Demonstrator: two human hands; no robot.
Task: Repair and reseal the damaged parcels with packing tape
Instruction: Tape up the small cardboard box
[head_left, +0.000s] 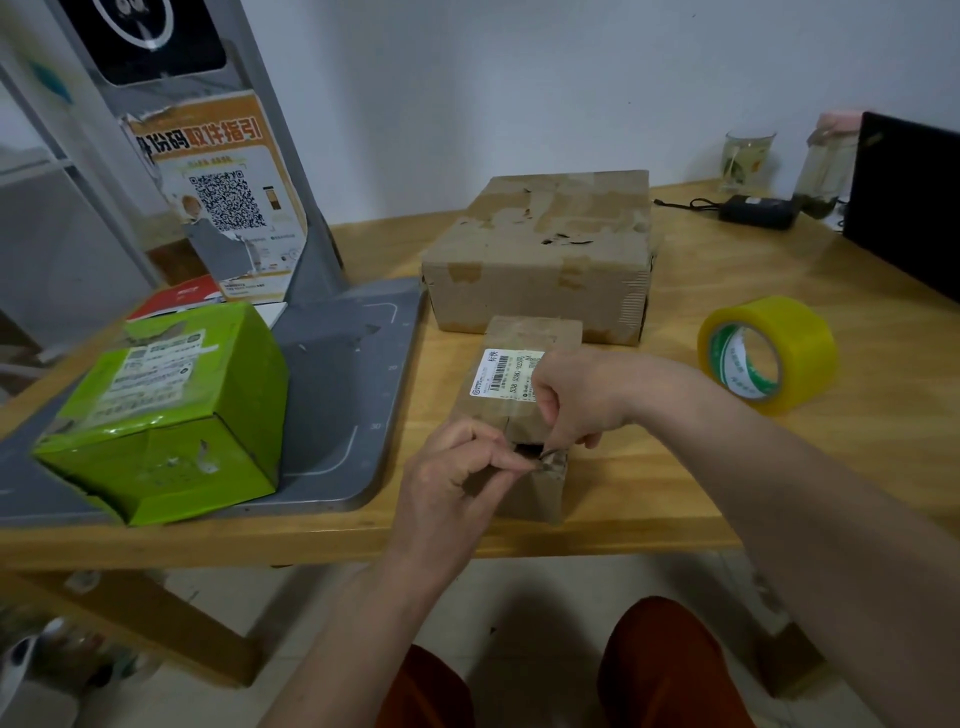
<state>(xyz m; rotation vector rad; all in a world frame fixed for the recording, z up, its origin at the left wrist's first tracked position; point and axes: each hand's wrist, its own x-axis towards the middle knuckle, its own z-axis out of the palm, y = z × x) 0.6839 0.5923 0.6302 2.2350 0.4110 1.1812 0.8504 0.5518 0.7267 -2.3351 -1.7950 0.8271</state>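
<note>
My left hand (457, 462) and right hand (571, 402) meet at the near end of the small brown box (524, 415), which lies on the wooden table (649, 483) close to its front edge. The left thumb and forefinger are pinched together on a torn scrap at the box's near top edge. The right hand's fingers are curled down over the same spot, gripping the flap or tape there; I cannot tell which. A dark gap shows in the box between the two grips.

Just beyond the right hand, on the box top, sits a white shipping label (501, 375) with a barcode and the digits "538 9386"; the rest is too small to read.

To the right of the grip, well apart, a roll of yellow packing tape (769, 353) stands on edge, its core printed green and white.

To the left, a dented green box (166, 415) with white labels rests on a grey scale platform (343, 364).

Beyond the grip, touching the small box's far end, is a large battered brown box (540, 254) with torn holes in its top.

Further left, the scale's grey post carries a torn orange poster (223, 192) with a QR code and Chinese headline text.

At the far right corner stand a glass (745, 161), a jar (828, 166), a black power adapter (761, 210) and a dark screen (909, 197). The wall is white, the floor pale tile.
</note>
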